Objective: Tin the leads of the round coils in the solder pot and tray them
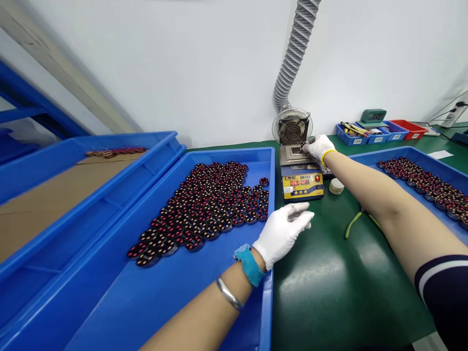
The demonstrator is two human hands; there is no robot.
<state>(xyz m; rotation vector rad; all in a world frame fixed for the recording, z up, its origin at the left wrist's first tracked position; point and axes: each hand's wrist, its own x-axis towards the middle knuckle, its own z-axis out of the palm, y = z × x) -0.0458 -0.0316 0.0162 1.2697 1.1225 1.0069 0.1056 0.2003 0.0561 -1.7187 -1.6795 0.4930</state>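
Note:
My left hand [283, 233], in a white glove, hovers over the right rim of the blue tray [271, 282], fingers apart and nothing in them. That tray holds many round black parts [215, 195] with red and tan segments. My right hand [319, 147], gloved with a yellow cuff, is at the metal top of the soldering station [302, 187]. Its fingertips are pinched round a small dark part [302, 146], too small to make out fully. The station's red display is lit, and a round fan [292, 130] stands behind the metal top.
Right of the station are a round white tin [336, 186] and green-handled pliers [353, 225]. A second blue tray [438, 168] of parts lies at right, small bins [393, 134] and a clock [373, 116] behind. Stacked blue trays [109, 195] stand at left; a grey hose [296, 48] hangs above.

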